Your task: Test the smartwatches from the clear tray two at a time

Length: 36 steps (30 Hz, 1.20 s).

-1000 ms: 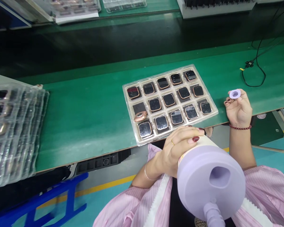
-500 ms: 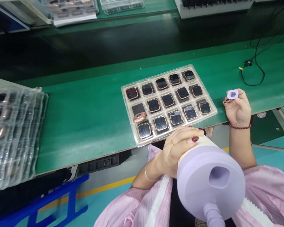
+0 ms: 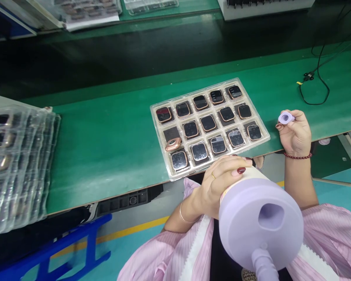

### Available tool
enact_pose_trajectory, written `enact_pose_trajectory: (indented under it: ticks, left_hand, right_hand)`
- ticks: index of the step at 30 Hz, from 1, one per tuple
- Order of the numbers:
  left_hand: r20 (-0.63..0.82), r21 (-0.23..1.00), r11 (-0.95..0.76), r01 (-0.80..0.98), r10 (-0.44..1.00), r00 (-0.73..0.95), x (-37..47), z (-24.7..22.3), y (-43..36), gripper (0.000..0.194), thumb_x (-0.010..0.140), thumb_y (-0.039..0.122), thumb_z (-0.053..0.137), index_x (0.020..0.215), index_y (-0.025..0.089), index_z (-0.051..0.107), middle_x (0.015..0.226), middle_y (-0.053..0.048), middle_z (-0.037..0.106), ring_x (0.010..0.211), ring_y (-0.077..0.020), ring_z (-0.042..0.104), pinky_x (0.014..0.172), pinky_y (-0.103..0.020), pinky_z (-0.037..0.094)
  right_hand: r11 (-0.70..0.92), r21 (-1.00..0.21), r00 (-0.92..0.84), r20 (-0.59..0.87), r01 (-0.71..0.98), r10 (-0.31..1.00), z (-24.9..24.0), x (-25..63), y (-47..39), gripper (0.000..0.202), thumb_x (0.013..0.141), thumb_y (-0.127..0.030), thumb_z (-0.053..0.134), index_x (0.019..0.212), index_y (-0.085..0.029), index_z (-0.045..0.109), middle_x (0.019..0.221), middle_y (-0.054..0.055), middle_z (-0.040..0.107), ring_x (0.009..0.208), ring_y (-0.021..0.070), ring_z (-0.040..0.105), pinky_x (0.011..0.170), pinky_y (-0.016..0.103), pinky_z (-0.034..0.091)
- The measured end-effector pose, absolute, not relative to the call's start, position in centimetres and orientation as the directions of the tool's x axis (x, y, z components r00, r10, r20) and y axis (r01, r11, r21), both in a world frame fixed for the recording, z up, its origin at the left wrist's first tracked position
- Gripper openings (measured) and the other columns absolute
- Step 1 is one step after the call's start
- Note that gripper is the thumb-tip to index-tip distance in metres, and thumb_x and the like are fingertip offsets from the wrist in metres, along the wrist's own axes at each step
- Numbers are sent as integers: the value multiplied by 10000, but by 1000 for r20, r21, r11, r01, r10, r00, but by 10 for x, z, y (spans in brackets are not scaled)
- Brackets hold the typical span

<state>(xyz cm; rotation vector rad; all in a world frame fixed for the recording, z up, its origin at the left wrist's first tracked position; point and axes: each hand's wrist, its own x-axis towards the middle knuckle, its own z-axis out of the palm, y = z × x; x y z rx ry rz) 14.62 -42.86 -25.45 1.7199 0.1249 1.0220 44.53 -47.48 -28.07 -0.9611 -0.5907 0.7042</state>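
My left hand (image 3: 222,181) is wrapped round the pale body of a tumbler (image 3: 245,230) with a lilac lid. The lid faces me, with an oval opening in it and a lilac straw sticking up towards the camera. Off to the right, by the table's front edge, my right hand (image 3: 296,132) pinches a small lilac stopper (image 3: 286,118) with a hole in its middle. Between and beyond the hands lies a clear plastic tray (image 3: 167,171) of smartwatch bodies, most with their dark screens up. One gold watch body (image 3: 173,144) rests tilted on its edge at the left.
Stacked clear trays (image 3: 26,168) of watches stand at the left on the green table (image 3: 105,148). A black cable (image 3: 324,93) lies at the back right. More trays (image 3: 89,11) sit on a shelf at the back. A blue stool (image 3: 89,242) is below left.
The small stopper has turned slightly in my right fingers. My left hand and the tumbler hold almost the same place, and the view has shifted a little.
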Motion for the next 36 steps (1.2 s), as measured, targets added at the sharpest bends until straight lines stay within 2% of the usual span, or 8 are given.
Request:
enact_pose_trajectory:
  ticks: [9,16,23,31,36]
  left_hand:
    - [588,806,-422,-415,500,635,145,-258,-425,316,1029,343,432,1130,225,707,1154,-139,799,1076,-275,769,941,-453,632]
    - [592,804,-424,-416,508,626,145,-261,-425,337,997,497,567,1182,251,706,1140,-143,794,1038,-294,772,949,-473,629]
    - [548,826,-462,-323,525,651,143,-264,-423,388,1042,481,407,997,229,698,1032,-130,806,990,-269,778,896,-437,638]
    - [600,794,-463,-393,500,625,145,-257,-426,317,1063,369,423,1147,213,686,1150,-141,793,1078,-257,767,947,-433,629]
    - [630,769,-487,-413,471,618,144,-254,-427,348,999,464,605,1225,207,668,1189,-156,784,1129,-279,755,982,-443,622]
  right_hand:
    - [377,-890,636,139,-256,759,-282,447,-475,221,637,-125,775,822,-228,712,941,19,747,721,130,638,568,210,586]
    - [378,-889,633,141,-258,762,-282,447,-475,231,630,-141,780,838,-224,723,935,22,750,718,126,638,580,210,583]
    - [386,-882,633,140,-270,761,-283,448,-475,227,647,-137,775,856,-208,720,944,46,749,731,133,643,587,209,591]
    - [387,-881,639,135,-272,758,-283,448,-475,218,657,-153,795,859,-210,737,959,41,762,743,130,643,596,198,589]
    - [397,-876,640,142,-273,755,-285,449,-475,225,658,-171,817,868,-203,744,954,44,770,732,128,637,592,193,588]
